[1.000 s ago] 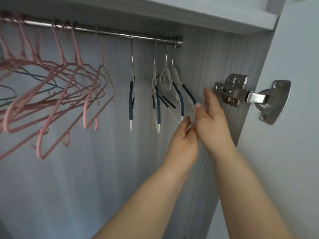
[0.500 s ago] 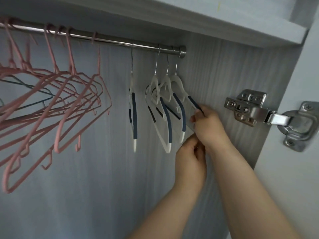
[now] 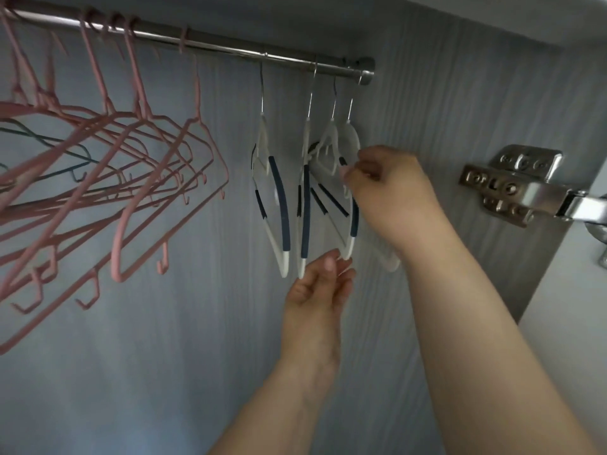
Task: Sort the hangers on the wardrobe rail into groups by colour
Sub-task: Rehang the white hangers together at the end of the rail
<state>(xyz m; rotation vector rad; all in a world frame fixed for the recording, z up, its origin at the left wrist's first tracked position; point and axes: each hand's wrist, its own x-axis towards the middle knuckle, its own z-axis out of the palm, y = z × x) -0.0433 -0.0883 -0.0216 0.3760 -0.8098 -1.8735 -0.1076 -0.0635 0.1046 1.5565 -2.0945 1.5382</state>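
Grey wardrobe rail: right hand pinches white hangers, left hand loosely spread below.

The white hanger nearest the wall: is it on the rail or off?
On. The white hanger's metal hook loops over the rail, though the right hand pinches it.

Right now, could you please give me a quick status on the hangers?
Right hand pinching a white hanger at rail's end. Left hand at white tips below. Pink hangers grouped left. Nothing blocking.
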